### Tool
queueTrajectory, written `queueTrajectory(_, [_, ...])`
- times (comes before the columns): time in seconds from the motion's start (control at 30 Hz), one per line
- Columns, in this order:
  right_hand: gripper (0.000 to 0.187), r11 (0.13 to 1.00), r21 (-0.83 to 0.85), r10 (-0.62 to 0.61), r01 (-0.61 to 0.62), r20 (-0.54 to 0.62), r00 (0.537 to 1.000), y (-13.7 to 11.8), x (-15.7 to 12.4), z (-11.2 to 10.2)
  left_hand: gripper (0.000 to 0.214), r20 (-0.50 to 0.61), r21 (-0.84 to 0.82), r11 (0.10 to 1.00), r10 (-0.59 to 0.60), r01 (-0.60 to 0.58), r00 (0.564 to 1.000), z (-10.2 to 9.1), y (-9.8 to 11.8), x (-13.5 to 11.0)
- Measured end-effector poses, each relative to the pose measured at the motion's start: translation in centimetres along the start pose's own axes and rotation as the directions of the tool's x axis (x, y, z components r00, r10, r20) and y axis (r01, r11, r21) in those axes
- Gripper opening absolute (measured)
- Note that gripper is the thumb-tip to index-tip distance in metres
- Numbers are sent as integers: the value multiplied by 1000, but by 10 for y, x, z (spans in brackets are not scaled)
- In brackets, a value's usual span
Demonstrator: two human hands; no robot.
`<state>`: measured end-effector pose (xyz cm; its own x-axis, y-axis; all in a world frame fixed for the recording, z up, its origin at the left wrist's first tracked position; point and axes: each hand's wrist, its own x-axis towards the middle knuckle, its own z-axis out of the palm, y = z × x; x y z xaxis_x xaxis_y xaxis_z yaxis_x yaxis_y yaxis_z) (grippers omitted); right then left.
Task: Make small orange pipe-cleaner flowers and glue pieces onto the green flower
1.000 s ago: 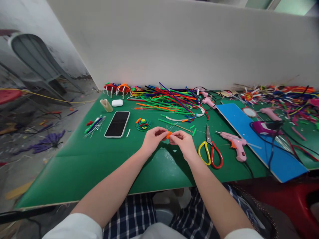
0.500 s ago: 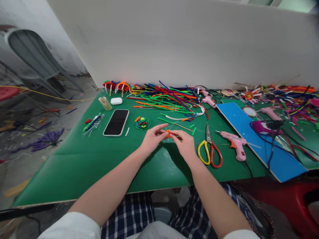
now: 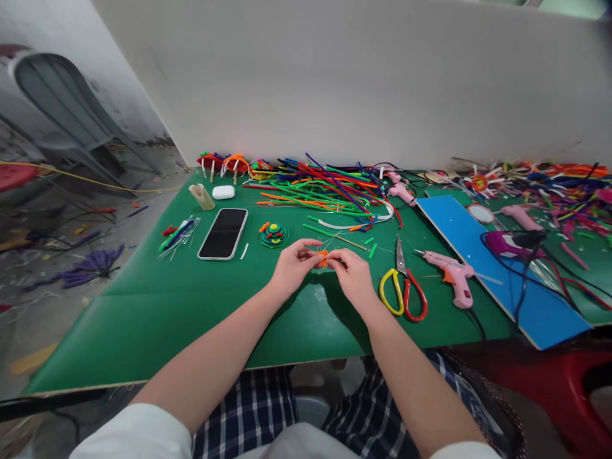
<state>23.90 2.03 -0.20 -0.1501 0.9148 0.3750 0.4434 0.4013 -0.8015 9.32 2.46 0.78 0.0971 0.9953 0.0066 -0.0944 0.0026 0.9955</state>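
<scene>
Between my fingertips, above the green table, is a small orange pipe cleaner piece [image 3: 324, 255], mostly covered by the fingers. My left hand [image 3: 296, 262] pinches it from the left, and my right hand [image 3: 352, 271] pinches it from the right. Thin wires and a green pipe cleaner [image 3: 317, 229] lie just beyond the hands. A round green coiled piece with yellow and red dots [image 3: 274, 235] rests to the left. Scissors with one yellow and one red handle [image 3: 401, 280] lie to the right, blades pointing away.
A pink glue gun [image 3: 452, 274] lies right of the scissors, beside a blue board [image 3: 507, 274]. At left are a phone [image 3: 223, 234], a white earbud case [image 3: 223, 192] and thin stripped wires [image 3: 180, 237]. Many colourful pipe cleaners [image 3: 320, 185] are heaped along the white partition [image 3: 335, 83].
Both hands stay in nearly the same place. My fingers have shifted slightly around the orange piece, and the right fingers look more curled. Nothing else on the table has moved.
</scene>
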Motion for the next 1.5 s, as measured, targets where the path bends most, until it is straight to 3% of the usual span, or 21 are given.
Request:
queueTrajectory(0.17, [11, 1000, -13, 3, -4, -31, 1000, -3, -1, 2, 29, -32, 21, 1000, -17, 18, 999, 0, -2, 2])
queueTrajectory(0.33, [16, 999, 46, 20, -17, -64, 998, -2, 0, -2, 22, 15, 29, 999, -24, 23, 1000, -3, -2, 4])
queueTrajectory(0.57, [24, 977, -61, -204, 203, -25, 979, 5, 2, -7, 33, 67, -21, 998, -62, 64, 996, -4, 2, 3])
queueTrajectory(0.77, [23, 956, -128, -264, 264, 16, 964, 6, 1, -6, 34, 43, 31, 998, -56, 55, 998, -6, 7, 3])
queueTrajectory(1.03, [17, 925, -203, -334, 321, -34, 942, 0, 0, -7, 29, 17, 23, 999, -47, 46, 999, -5, 6, 1])
queueTrajectory(1.5, [19, 920, -266, -315, 288, -64, 947, 1, -3, -1, 21, -11, -5, 1000, -20, 20, 1000, -1, 4, -1])
